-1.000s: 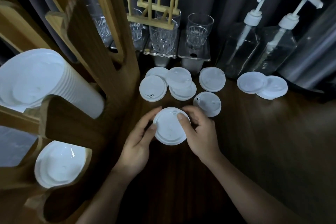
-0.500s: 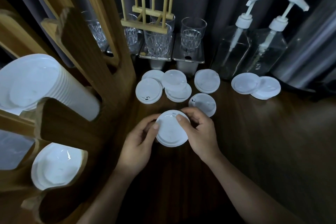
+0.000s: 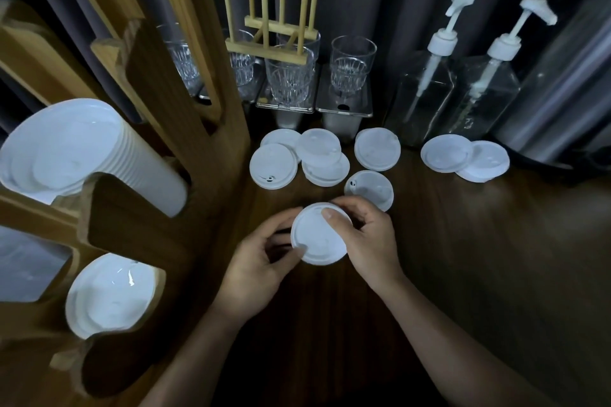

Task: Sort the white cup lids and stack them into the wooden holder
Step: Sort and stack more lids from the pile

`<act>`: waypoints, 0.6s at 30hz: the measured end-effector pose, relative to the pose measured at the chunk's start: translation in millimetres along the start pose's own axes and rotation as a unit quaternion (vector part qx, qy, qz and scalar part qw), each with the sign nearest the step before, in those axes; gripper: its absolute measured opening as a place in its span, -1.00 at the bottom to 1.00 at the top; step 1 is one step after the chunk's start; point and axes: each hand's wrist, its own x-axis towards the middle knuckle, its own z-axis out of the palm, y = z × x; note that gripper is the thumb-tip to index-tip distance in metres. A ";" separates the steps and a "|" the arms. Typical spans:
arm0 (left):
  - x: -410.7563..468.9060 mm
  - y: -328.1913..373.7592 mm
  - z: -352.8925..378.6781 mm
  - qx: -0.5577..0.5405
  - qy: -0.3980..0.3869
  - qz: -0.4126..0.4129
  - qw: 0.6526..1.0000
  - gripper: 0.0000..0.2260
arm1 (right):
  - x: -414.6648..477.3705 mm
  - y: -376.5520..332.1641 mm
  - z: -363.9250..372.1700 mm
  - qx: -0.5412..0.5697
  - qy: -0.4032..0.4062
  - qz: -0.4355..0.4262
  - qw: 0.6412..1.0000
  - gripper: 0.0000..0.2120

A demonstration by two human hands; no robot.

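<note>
White lid point(image 3: 319, 235) is held just above the tabletop point(image 3: 463, 258), close to the wooden holder point(image 3: 139, 208) by the left edge. The left hand point(image 3: 261, 271) and right hand point(image 3: 370, 241) both pinch its rim. It looks light, thin and bendy, so hold the rim gently. A hard squeeze may crack it.

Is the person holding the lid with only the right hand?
No, the left hand and the right hand both grip the white lid at its edges.
</note>
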 end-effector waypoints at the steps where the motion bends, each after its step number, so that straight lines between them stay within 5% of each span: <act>1: 0.0 -0.4 0.1 0.007 -0.005 0.002 1.000 -0.51 | 0.2 -0.1 -0.1 -0.002 0.000 0.001 1.000 -0.88; 13: 9.1 -1.2 -1.2 -0.094 0.034 -0.019 0.995 -0.73 | -1.1 -4.6 2.8 -0.033 0.014 -0.015 0.999 -0.87; 18: 14.4 2.4 -0.9 -0.155 0.059 -0.035 0.986 -0.76 | 9.1 -3.5 -8.9 -0.168 0.082 -0.133 0.973 -0.75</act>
